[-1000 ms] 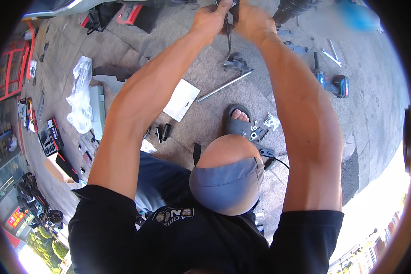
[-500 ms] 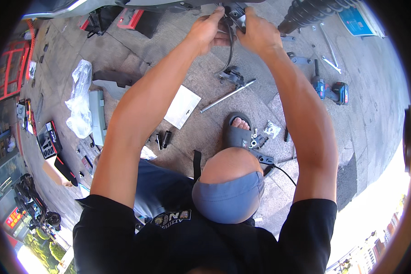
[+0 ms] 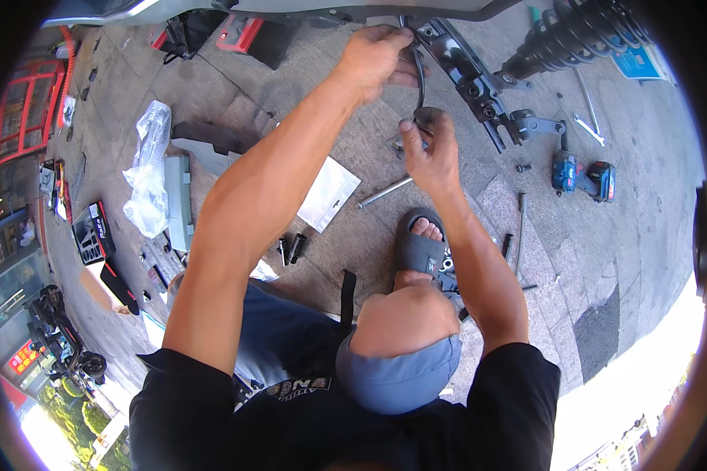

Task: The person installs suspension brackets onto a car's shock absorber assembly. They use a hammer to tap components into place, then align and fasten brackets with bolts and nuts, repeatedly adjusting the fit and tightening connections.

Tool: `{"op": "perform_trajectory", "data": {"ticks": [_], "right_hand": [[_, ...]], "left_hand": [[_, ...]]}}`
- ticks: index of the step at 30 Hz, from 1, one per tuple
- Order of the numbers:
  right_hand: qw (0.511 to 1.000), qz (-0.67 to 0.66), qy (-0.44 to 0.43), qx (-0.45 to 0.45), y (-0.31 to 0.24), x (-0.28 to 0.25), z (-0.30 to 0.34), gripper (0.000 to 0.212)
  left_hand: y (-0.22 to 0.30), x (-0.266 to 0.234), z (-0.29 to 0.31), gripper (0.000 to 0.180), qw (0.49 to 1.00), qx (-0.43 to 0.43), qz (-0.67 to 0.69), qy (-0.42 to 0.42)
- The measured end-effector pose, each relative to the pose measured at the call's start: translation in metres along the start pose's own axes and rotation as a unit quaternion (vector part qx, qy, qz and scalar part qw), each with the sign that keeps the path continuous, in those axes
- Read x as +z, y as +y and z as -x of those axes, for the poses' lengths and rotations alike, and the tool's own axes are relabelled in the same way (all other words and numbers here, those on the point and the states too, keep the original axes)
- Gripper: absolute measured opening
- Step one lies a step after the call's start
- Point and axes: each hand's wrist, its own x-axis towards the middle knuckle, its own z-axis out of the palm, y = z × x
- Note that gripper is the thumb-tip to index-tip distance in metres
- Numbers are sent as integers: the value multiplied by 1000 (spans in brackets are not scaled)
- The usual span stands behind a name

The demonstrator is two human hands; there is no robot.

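Near the top of the head view, my left hand [image 3: 373, 63] is closed around a black cable [image 3: 422, 82] under the edge of a grey body panel [image 3: 291, 11]. Lower down the same cable, my right hand [image 3: 434, 153] has thumb and fingers pinched on the black part [image 3: 426, 118] at its end; the fingers partly hide this part. Just right of both hands, a long black metal bracket [image 3: 463, 74] slants down from the panel. A black coil-spring shock absorber [image 3: 581, 35] reaches in from the upper right, and a grey link arm [image 3: 538, 124] sits by the bracket's lower end.
On the paving lie a blue cordless impact wrench [image 3: 577, 177], a spanner [image 3: 589, 130], a metal bar [image 3: 385, 191], black sockets [image 3: 297, 248], a white packet [image 3: 330, 195] and bubble wrap [image 3: 148, 173]. My sandalled foot [image 3: 420, 243] stands below the right hand.
My right hand has left the bracket and come down to the black part on the cable's end. The view has shifted, showing more of the bracket. My left hand stays on the cable.
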Motion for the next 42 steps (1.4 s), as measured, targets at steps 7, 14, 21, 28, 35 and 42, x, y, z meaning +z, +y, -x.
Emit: {"op": "perform_trajectory", "data": {"ticks": [7,14,21,28,35,42], "right_hand": [[938,-309,-149,47,27,8,-89,36],[936,-267,-226,42,13,-7,-105,32],[954,-172,-245,21,19,-12,-118,23],[976,-143,-164,-3,28,-2,-124,21],[986,-103,-117,-52,29,3,-124,33],[996,-44,-43,-59,30,12,-126,32]], "left_hand": [[-1,0,-2,25,998,35,-38,25],[-2,-11,-9,24,991,61,-120,25],[-22,-14,-27,25,994,97,-30,41],[-30,-21,-31,17,992,105,-10,62],[-37,-24,-36,14,993,106,3,51],[-28,-21,-34,18,995,85,-3,47]]}}
